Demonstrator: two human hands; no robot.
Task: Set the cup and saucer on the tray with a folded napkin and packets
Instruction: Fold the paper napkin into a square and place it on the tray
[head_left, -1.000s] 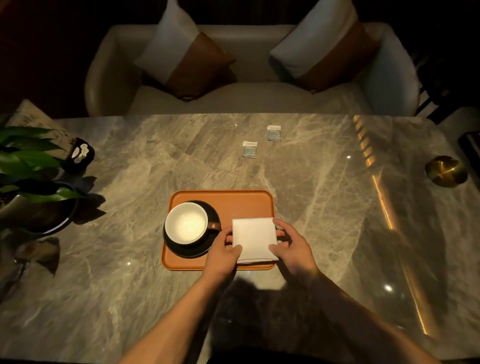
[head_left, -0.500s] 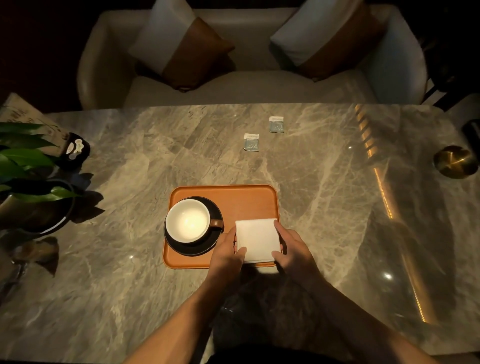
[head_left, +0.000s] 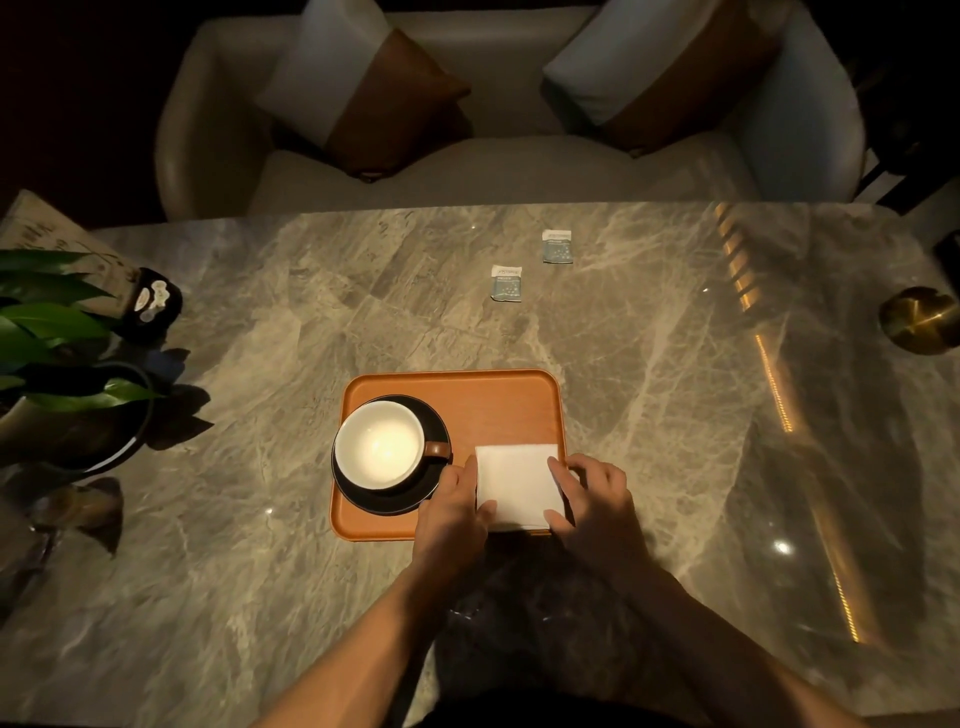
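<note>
At 9 o'clock on the table (head_left: 649, 415) you see a plant (head_left: 47, 332) and a small dark dish (head_left: 153, 304). They are not part of your job.

Move right to the tray (head_left: 457, 389), near the middle, close to you. The cup (head_left: 379, 446) sits on the saucer (head_left: 439, 415) at the tray's 9 o'clock side. That part looks done.

Next comes your left hand (head_left: 452, 512). Its fingers lie along the left edge of the napkin (head_left: 517, 483), and the thumb rests on top, so it holds that edge lightly.

The napkin is folded into a square and lies at the tray's 4 o'clock corner, just beside the saucer.

Your right hand (head_left: 597, 501) holds the napkin's right edge, fingers curled over it.

So the step now looks like putting the napkin down neat and straight.

The two packets, the near one (head_left: 505, 283) and the far one (head_left: 557, 247), wait on the table at 12 o'clock, well apart from the tray.

At 3 o'clock sits a gold dish (head_left: 922, 319).

Next, you likely let go and reach forward for the packets. Pinch them gently, since they are flat and thin. Put them on the bare part at the tray's 1 o'clock.
</note>
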